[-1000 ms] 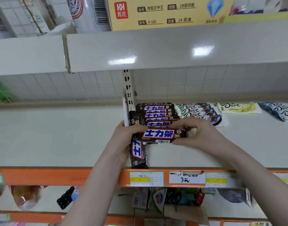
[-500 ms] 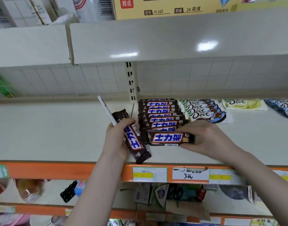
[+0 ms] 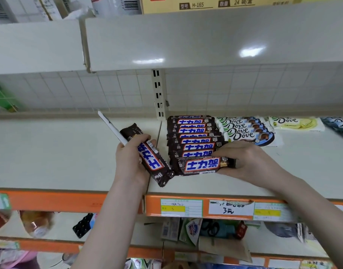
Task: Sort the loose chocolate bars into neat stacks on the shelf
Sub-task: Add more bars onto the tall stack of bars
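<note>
"Dove" on white bars [image 3: 244, 131]

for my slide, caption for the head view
Left hand grips a loose bar; right hand sets another bar on the stack.

Upper shelf: a yellow carton [image 3: 215, 3] stood on it, printed "H-165" and "24".
Back wall: a white wire grid panel [image 3: 89, 90], with a slotted upright post [image 3: 159, 94] in the middle.
Shelf edge: an orange price rail [image 3: 69, 200] carried a green-and-yellow price label [image 3: 181, 207] and a handwritten tag [image 3: 230, 207] (a "3" was readable on it).
Lower shelf: a black packet [image 3: 83, 226] and some mixed packets [image 3: 205, 230], too blurred to identify.
</note>
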`<action>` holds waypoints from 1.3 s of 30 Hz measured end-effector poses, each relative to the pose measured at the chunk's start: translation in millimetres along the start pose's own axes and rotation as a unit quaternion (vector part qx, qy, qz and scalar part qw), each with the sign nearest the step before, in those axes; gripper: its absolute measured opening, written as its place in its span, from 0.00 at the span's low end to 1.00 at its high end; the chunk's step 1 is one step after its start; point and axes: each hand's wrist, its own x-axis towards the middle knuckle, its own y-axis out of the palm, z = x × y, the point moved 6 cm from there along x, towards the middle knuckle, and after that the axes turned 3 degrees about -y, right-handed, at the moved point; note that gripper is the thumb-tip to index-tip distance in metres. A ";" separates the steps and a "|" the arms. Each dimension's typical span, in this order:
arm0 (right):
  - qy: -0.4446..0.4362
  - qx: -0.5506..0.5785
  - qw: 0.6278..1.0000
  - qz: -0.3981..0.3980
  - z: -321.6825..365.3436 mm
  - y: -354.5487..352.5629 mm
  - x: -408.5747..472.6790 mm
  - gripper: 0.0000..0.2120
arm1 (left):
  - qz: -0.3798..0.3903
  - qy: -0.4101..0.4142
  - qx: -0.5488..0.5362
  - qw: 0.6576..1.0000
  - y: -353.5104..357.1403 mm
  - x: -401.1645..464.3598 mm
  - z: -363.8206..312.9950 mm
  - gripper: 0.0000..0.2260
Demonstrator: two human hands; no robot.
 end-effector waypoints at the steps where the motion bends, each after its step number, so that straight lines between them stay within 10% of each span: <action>1: 0.008 0.003 1.000 0.002 -1.7 0.7 0.0 0.18 | 0.003 0.001 0.003 1.000 0.8 0.7 -1.8 0.20; 7: 0.030 -0.009 0.999 -0.010 -3.0 6.8 2.2 0.18 | 0.049 -0.029 0.011 0.998 11.4 2.1 6.5 0.03; 23: 0.056 -0.040 0.997 -0.044 3.0 4.3 6.0 0.17 | 0.093 -0.080 0.042 0.992 27.0 -7.1 19.0 0.03; 39: 0.218 0.342 0.911 -0.076 10.9 -13.4 43.2 0.07 | 0.233 -0.043 0.269 0.934 59.0 -14.5 20.7 0.10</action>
